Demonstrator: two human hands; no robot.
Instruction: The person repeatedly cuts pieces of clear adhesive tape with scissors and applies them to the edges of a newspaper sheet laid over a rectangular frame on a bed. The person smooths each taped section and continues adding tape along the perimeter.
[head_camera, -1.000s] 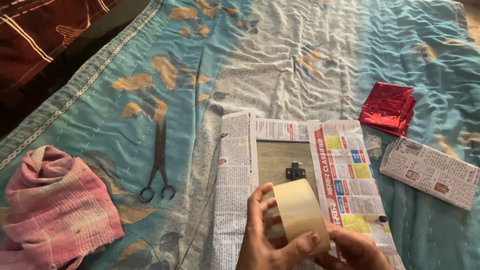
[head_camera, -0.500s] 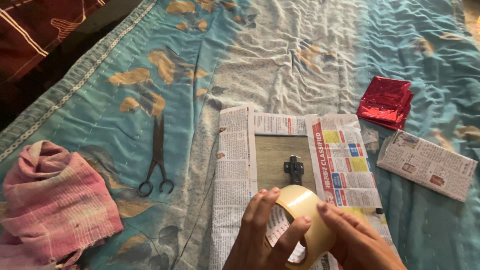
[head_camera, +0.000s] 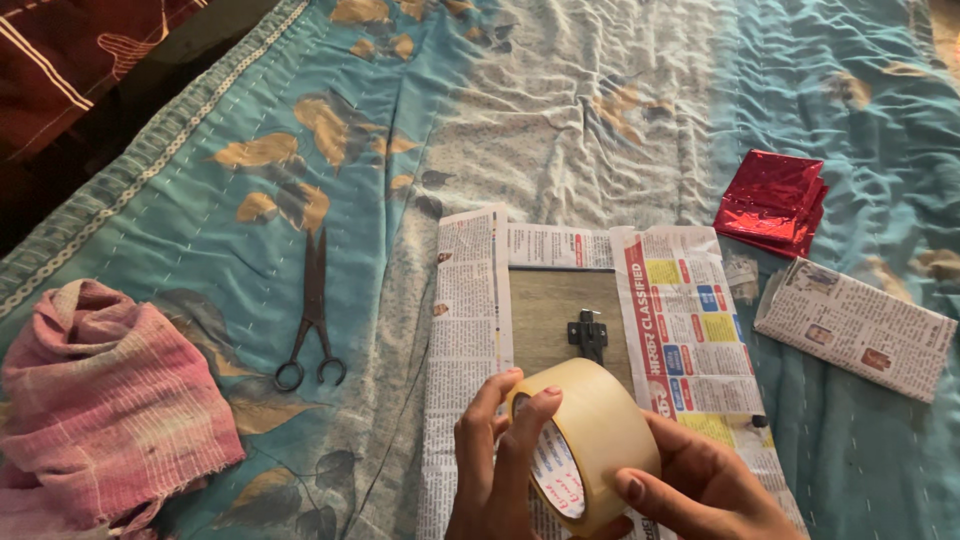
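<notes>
Both hands hold a wide roll of pale tan packing tape (head_camera: 595, 430) low in the view. My left hand (head_camera: 495, 465) grips its near rim, fingers curled over the core. My right hand (head_camera: 700, 490) cups the roll from the right and below. Just beyond the roll lies a flat brown board with a small black metal clasp (head_camera: 588, 335), partly wrapped in newspaper (head_camera: 680, 320) folded over its left, top and right sides.
Dark metal scissors (head_camera: 313, 310) lie shut on the teal leaf-patterned bedsheet (head_camera: 250, 150) to the left. A crumpled pink cloth (head_camera: 100, 400) sits at far left. Folded red foil paper (head_camera: 772, 203) and a folded newspaper piece (head_camera: 855, 328) lie to the right.
The tape roll has been turned in my hands, so its open core faces left and toward me. My left fingers shifted onto the rim; my right hand slid under the roll.
</notes>
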